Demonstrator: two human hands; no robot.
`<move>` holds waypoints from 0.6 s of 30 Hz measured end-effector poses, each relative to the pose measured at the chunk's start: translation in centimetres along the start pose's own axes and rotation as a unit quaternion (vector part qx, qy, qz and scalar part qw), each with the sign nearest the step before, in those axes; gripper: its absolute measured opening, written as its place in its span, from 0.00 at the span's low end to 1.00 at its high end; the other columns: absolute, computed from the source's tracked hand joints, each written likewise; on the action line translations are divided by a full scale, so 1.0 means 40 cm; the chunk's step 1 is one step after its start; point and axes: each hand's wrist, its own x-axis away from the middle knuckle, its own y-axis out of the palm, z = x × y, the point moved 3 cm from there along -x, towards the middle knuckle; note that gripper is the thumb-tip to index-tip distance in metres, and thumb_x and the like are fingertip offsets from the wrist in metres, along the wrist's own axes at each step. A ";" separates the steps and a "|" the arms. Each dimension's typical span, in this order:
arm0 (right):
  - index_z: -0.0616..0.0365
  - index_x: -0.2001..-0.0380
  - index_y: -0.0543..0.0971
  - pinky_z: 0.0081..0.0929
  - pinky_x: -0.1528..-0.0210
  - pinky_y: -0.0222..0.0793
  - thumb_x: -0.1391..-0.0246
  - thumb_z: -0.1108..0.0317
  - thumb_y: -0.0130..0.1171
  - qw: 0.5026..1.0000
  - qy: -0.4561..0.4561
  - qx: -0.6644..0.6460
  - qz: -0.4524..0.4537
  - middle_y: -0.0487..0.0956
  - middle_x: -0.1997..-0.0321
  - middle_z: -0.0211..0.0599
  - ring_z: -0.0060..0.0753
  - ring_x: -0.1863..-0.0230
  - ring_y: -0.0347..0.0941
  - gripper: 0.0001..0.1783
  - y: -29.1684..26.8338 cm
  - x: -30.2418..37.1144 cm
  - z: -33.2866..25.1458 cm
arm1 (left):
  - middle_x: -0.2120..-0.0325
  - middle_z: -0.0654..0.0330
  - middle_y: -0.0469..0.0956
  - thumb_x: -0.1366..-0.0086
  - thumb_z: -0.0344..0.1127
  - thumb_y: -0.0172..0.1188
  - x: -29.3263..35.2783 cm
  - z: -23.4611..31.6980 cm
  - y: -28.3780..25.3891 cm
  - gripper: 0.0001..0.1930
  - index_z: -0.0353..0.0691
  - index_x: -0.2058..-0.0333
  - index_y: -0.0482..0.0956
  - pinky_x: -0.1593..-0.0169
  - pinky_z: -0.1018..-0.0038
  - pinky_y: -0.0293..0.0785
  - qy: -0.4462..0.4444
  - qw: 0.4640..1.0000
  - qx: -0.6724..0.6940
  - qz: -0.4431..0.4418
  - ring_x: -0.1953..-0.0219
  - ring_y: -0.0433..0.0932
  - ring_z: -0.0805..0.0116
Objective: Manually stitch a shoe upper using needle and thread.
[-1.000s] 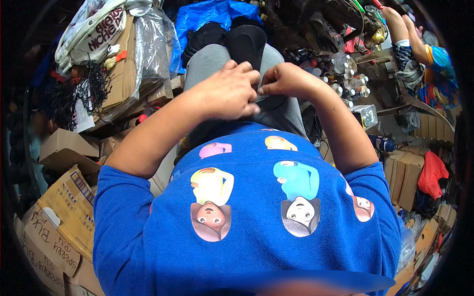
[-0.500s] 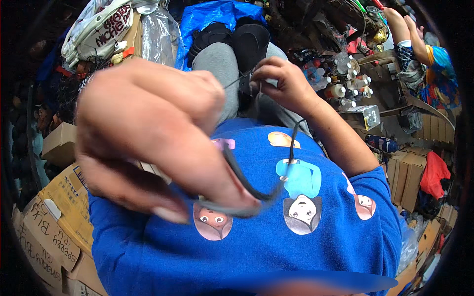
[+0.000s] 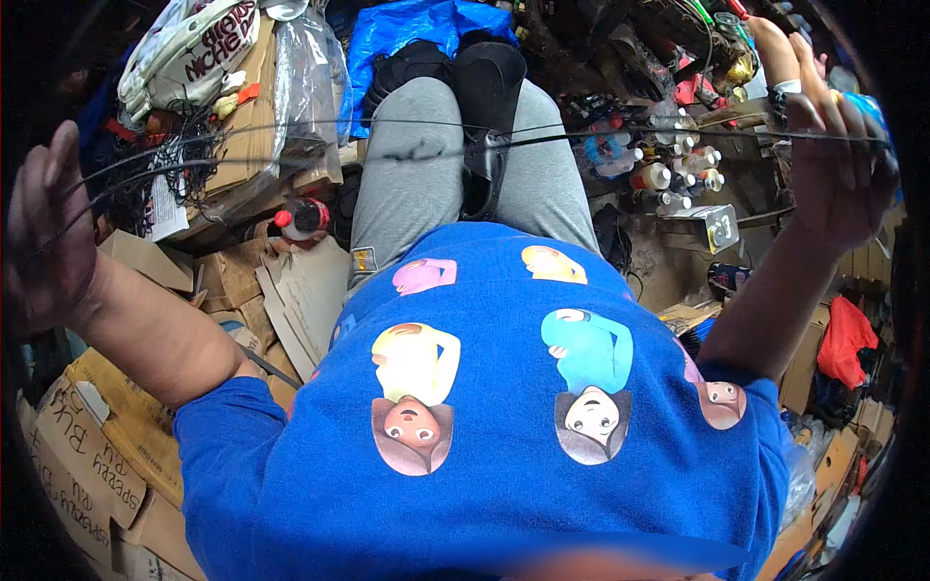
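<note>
My two hands are spread wide apart with strands of black thread stretched between them. At the far left, my left hand is raised, and the strands run across it; its fingers look fairly straight and are dim at the picture's rim. My right hand is up at the far right, its fingers bent around the other end of the thread. Between my grey-trousered knees stands a black shoe, and the thread crosses in front of it. Where the thread joins the shoe is hard to make out.
Beyond my knees lie more black shoes on a blue plastic sheet. A red-capped bottle and cardboard boxes are at left. Several white-capped bottles stand at right, near another person's bare legs.
My hands have swung apart, the left out to the far left and the right out to the far right. The thread, looped loosely before, is now drawn out long across my lap.
</note>
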 end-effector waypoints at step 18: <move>0.63 0.57 0.81 0.17 0.58 0.63 0.41 0.64 0.60 0.694 0.414 0.512 0.291 0.79 0.65 0.24 0.15 0.62 0.68 0.14 -0.478 0.475 0.204 | 0.80 0.69 0.72 0.42 0.42 0.68 0.364 -0.341 -0.342 0.16 0.40 0.58 0.82 0.67 0.79 0.66 -0.456 0.529 -0.682 0.216 0.75 0.70 0.78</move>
